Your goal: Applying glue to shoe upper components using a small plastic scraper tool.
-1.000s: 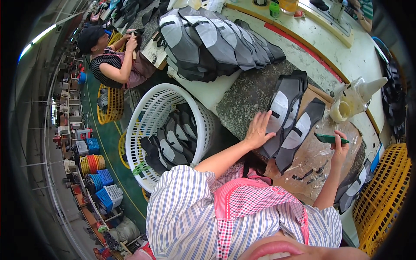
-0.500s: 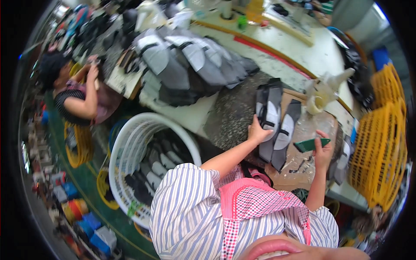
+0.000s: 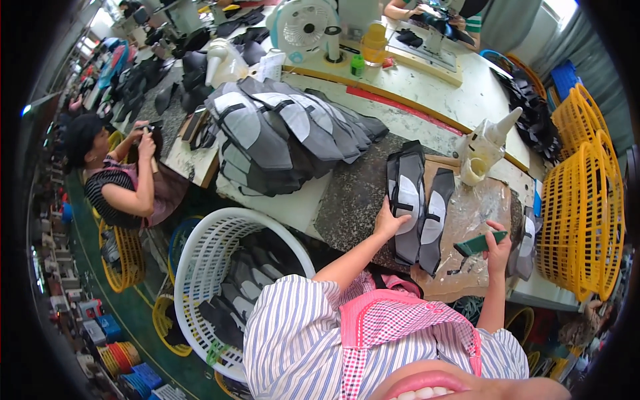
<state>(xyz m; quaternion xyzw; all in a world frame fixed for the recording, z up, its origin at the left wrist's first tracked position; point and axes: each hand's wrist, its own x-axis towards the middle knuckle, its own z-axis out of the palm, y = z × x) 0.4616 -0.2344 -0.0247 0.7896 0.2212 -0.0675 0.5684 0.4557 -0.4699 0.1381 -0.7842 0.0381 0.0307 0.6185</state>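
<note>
My left hand (image 3: pixel 389 222) rests on the near end of a stack of black and white shoe upper pieces (image 3: pixel 407 193) lying on a dark stone slab (image 3: pixel 353 200). A single similar piece (image 3: pixel 437 217) lies just right of the stack on a glue-stained brown board (image 3: pixel 477 207). My right hand (image 3: pixel 498 248) holds a small green flat tool (image 3: pixel 479 244) above that board. A whitish glue bottle with a pointed spout (image 3: pixel 487 147) stands at the far edge of the board.
A big fanned pile of grey and black pieces (image 3: pixel 280 133) lies on the table to the left. A white basket with more pieces (image 3: pixel 233 287) stands on the floor at my left; yellow baskets (image 3: pixel 583 207) stand at the right. Another person (image 3: pixel 120 180) works at left.
The view has swung so the table sits more centred. My left hand stays on the stack; my right hand still holds the green tool.
</note>
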